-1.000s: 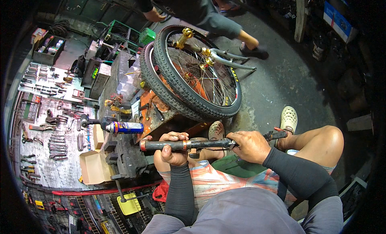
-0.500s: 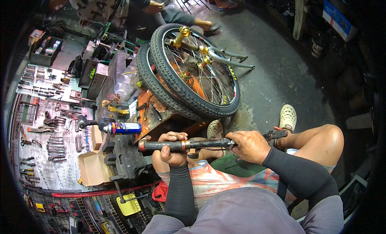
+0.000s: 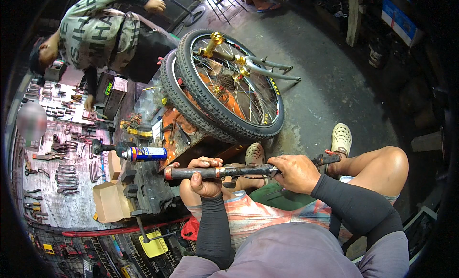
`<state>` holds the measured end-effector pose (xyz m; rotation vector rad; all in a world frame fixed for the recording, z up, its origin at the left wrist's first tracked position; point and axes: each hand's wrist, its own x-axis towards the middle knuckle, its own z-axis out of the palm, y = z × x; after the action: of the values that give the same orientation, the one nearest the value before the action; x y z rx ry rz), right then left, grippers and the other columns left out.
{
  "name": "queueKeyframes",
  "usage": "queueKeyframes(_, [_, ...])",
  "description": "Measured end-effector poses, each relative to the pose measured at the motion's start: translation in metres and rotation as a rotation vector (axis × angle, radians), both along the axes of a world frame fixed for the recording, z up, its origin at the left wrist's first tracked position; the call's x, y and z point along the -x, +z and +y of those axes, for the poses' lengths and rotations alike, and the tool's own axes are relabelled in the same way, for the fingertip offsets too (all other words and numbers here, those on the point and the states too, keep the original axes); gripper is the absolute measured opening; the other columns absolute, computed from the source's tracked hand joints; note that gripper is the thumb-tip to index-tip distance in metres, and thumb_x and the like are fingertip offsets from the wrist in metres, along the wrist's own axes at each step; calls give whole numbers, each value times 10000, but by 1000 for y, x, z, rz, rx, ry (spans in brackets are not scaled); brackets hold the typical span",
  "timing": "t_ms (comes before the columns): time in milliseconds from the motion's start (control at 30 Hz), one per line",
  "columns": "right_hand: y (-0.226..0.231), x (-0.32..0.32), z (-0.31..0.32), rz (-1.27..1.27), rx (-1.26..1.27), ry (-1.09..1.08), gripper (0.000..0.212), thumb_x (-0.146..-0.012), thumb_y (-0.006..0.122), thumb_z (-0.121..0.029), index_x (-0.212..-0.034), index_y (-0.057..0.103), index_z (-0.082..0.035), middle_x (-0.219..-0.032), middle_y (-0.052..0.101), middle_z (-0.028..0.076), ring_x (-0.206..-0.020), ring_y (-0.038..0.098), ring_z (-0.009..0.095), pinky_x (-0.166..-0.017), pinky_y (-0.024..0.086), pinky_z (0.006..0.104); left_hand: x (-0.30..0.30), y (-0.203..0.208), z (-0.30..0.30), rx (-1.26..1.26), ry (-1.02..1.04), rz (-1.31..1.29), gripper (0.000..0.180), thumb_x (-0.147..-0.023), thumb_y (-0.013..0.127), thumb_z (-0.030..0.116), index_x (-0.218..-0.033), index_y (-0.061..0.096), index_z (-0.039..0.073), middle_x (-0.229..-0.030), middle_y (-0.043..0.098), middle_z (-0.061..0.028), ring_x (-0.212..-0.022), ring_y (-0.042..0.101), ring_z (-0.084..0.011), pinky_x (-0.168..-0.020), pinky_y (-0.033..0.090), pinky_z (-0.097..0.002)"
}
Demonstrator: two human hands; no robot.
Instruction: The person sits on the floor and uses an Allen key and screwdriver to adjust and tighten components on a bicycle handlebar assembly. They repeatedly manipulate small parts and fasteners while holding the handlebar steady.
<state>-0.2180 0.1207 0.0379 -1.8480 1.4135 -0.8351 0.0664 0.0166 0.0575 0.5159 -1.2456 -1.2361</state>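
A black bicycle handlebar (image 3: 251, 170) lies crosswise above my lap, with a dark grip (image 3: 189, 173) at its left end and another grip (image 3: 331, 159) at its right end. My left hand (image 3: 206, 186) holds the left part of it, thumb in front and fingers curled behind, close to a copper-coloured ring. Just past that hand hangs a brake lever (image 3: 230, 183). Around the bar right of its middle, my right hand (image 3: 297, 174) is closed, fingertips near a small metal fitting. What lies under the right palm is hidden.
Two bicycle wheels (image 3: 222, 120) lie stacked ahead, a grey fork (image 3: 272, 70) with gold parts on top. Left are a spray can (image 3: 148, 153), an open cardboard box (image 3: 112, 201) and a tool board (image 3: 79, 168). Another person (image 3: 103, 34) leans over the board's far end.
At the far left, the other person has come further into view, bending over the tools with one hand down on the board. My hands and the handlebar have hardly moved.
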Motion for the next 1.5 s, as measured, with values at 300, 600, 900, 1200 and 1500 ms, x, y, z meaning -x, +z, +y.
queueKeyframes(300, [-13, 14, -13, 74, -142, -66, 407, -910, 672, -132, -1304, 671, -30, -1127, 764, 202, -1081, 728, 402, -923, 586, 519, 56, 29, 34, -386, 173, -195, 360, -1093, 650, 370, -1172, 617, 20, -1055, 725, -170, -1025, 721, -315, -983, 597, -475])
queueKeyframes(600, [-3, 21, -10, 83, -190, -35, 401, -913, 651, -137, -1293, 682, -10, -1144, 761, 217, -1100, 726, 402, -936, 581, 528, 67, 9, 47, -567, 341, -258, 253, -1100, 666, 302, -1139, 615, 57, -1052, 682, -82, -996, 682, -203, -951, 573, -362])
queueKeyframes(900, [-7, 21, -9, 79, -160, -31, 347, -915, 642, -130, -1236, 673, -1, -1108, 759, 216, -1091, 726, 408, -936, 583, 528, 61, -18, 48, -565, 315, -233, 248, -1103, 662, 286, -1149, 611, 48, -1052, 663, -79, -1012, 649, -200, -964, 546, -371])
queueKeyframes(1200, [-16, 14, -10, 51, -46, -84, 253, -911, 620, -119, -1114, 707, 4, -957, 768, 232, -948, 758, 413, -839, 608, 523, 67, -31, 51, -530, 255, -234, 255, -1106, 656, 293, -1166, 599, 52, -1076, 660, -81, -1031, 649, -207, -967, 543, -375])
queueKeyframes(1500, [-21, 14, -12, 76, -89, -48, 279, -911, 629, -113, -1155, 699, 4, -989, 766, 227, -972, 755, 410, -854, 606, 518, 70, -28, 46, -592, 302, -227, 243, -1112, 647, 289, -1154, 597, 55, -1078, 644, -72, -1020, 635, -199, -979, 534, -380])
